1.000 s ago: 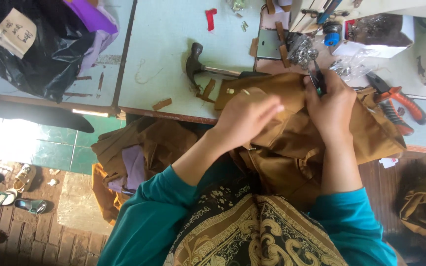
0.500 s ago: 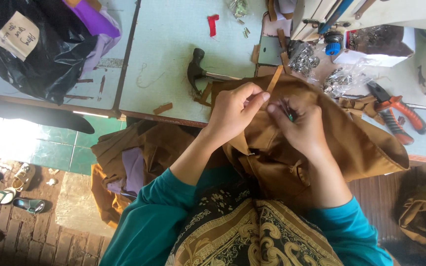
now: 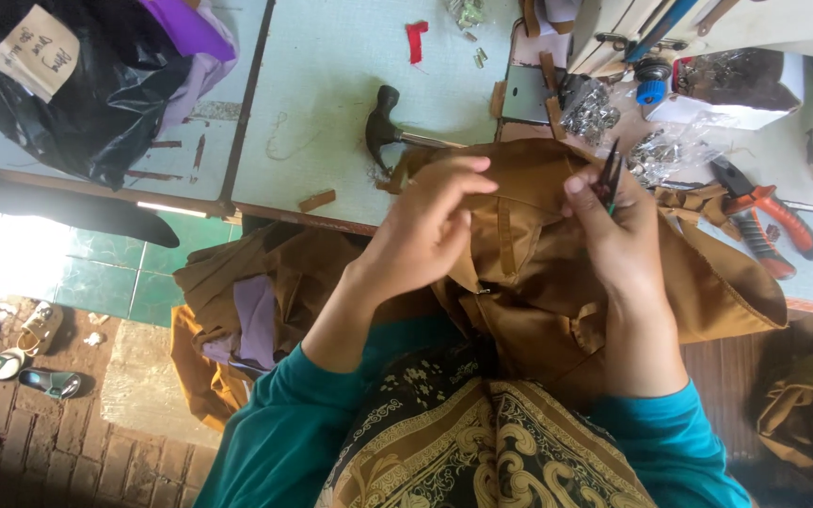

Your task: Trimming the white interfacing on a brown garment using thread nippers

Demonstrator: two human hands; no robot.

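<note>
**Two hands at a brown garment on the bench edge**

At the far left a black plastic bag [image 3: 87, 85] with a paper tag lies on the pale green table [image 3: 331, 103], purple cloth [image 3: 195, 38] showing beside it. Below the table edge, sandals [image 3: 21, 353] sit on the brick floor, and a heap of brown and lilac fabric [image 3: 237, 310] hangs near the person's knee.

Further right, a small hammer [image 3: 390, 127] rests on the table, its head just beside the top edge of the brown garment [image 3: 538, 282]. A scrap of red ribbon [image 3: 416, 38] lies well above it.

The brown garment drapes over the table's front edge and onto the person's lap, between both hands. The left hand [image 3: 425, 230] lies on the cloth with fingers curled, pinching a fold near the upper edge. A narrow brown strip, like a belt loop, runs upright on the fabric between the hands.

The right hand [image 3: 623, 245] presses on the garment and closes around a small dark tool [image 3: 609, 174], its thin tips pointing up past the fingers; what kind of tool it is I cannot tell.

To the right, clear bags of small metal parts [image 3: 656, 150] lie on the table, then red-handled pliers [image 3: 769, 216]. More brown cloth [image 3: 802, 395] sits at the lower right.
</note>
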